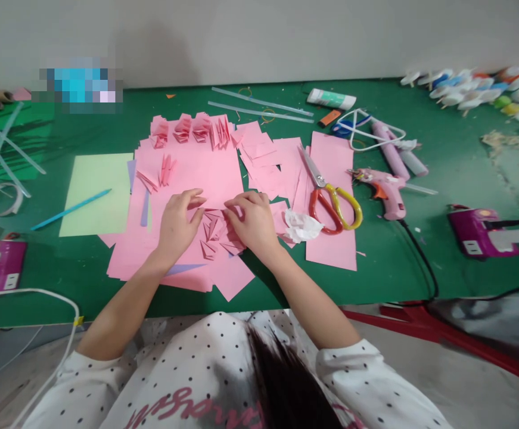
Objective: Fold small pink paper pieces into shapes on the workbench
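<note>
A stack of pink paper sheets (205,167) lies in front of me. My left hand (179,221) is over it, its thumb and fingers curved and apart, with nothing visible between them. Close to its right, my right hand (255,223) has thumb and forefinger tips nearly together; whatever may be pinched there is too small to make out. Between and just below the hands lie several small folded pink paper pieces (210,229). More folded pieces (202,127) stand in a row along the stack's far edge, and a few (165,171) sit nearer, left of centre.
Right of the stack are cut pink squares (263,158), scissors (326,193), crumpled tissue (302,226) and a pink glue gun (384,189) with its cord. On the left lie pale green paper (96,179), a blue pencil (71,210) and a tape roll (2,199). Glue sticks (261,111) lie behind.
</note>
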Motion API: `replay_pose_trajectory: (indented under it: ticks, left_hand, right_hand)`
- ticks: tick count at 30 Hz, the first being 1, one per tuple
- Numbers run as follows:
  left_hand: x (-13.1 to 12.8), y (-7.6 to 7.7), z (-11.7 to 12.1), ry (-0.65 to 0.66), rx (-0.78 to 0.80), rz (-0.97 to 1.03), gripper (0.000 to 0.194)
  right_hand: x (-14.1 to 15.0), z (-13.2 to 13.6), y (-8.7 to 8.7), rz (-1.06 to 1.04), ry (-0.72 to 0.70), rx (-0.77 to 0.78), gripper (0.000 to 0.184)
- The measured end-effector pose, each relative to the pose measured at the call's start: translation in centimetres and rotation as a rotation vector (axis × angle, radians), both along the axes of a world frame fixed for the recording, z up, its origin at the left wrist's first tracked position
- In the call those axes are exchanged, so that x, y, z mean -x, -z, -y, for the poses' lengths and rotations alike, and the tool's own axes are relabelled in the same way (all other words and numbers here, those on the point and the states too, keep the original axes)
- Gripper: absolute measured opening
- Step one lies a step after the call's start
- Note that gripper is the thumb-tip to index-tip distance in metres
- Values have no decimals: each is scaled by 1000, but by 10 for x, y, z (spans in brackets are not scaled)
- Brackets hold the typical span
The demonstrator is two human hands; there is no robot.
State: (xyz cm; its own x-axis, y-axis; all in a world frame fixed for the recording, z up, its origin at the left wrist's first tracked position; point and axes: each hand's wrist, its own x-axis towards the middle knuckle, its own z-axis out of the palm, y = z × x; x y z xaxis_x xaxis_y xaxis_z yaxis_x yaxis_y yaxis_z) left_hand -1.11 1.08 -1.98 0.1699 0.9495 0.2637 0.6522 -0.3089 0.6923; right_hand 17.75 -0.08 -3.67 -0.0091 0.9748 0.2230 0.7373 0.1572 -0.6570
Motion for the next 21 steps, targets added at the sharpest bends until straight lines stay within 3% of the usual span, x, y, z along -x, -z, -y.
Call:
replay_pose_trajectory:
  ticks: [11,17,21]
  left_hand:
    - [-1,-8,1,-39,-41,257,21]
    - [-1,-15,0,-36,172,534,31]
    - [1,-15,-1,12,311,611,36]
  right_hand:
    - [-4,0,-8,-135,64,-79,19]
    - [-3,1,-12,-193,-102,-310,16]
    - [0,2,-13,-206,-186,-401,19]
